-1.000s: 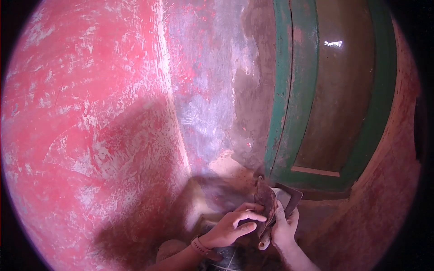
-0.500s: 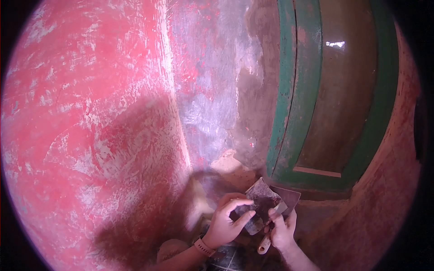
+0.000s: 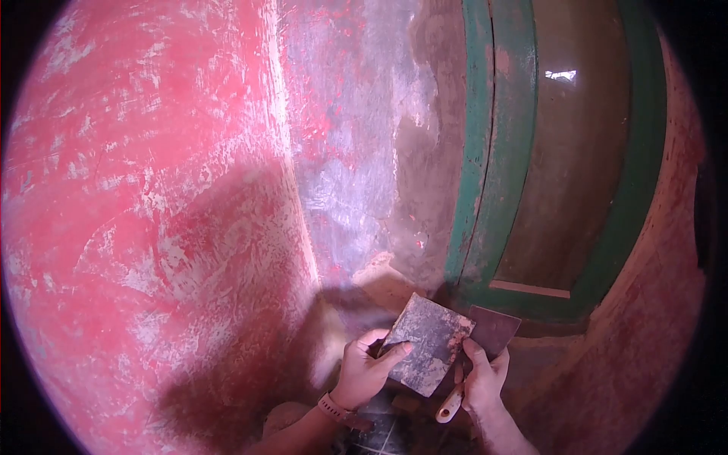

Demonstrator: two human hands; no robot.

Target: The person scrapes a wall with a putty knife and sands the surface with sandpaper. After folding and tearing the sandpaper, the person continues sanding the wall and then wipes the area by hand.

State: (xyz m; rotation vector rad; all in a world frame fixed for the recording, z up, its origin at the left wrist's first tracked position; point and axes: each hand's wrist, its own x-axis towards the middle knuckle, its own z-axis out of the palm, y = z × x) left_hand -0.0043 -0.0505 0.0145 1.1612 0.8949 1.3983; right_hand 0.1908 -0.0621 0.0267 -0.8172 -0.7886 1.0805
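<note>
A flat, squarish sheet [image 3: 431, 343] with a worn, blotchy dark and pale face is held low in the middle. My left hand [image 3: 367, 370] grips its left edge, thumb on top and fingers behind. Near the sheet's right edge is my right hand [image 3: 485, 379], its fingers closed round a darker brown flat piece [image 3: 494, 329] that extends up and right. A tool's pale handle [image 3: 450, 405] with a hole at its end points down beside the right palm; the tool's other end is hidden.
A red, scraped wall [image 3: 152, 189] fills the left. Beyond the corner is a patchy grey and brown wall [image 3: 349, 174]. A green frame [image 3: 519, 152] surrounds a brown panel [image 3: 580, 152] on the right. Dark floor tiles [image 3: 387, 432] show below.
My left hand, apart from the sheet before, now holds its left edge. The sheet shows more of its face, turned flatter to view. The brown piece and my right hand have shifted slightly right.
</note>
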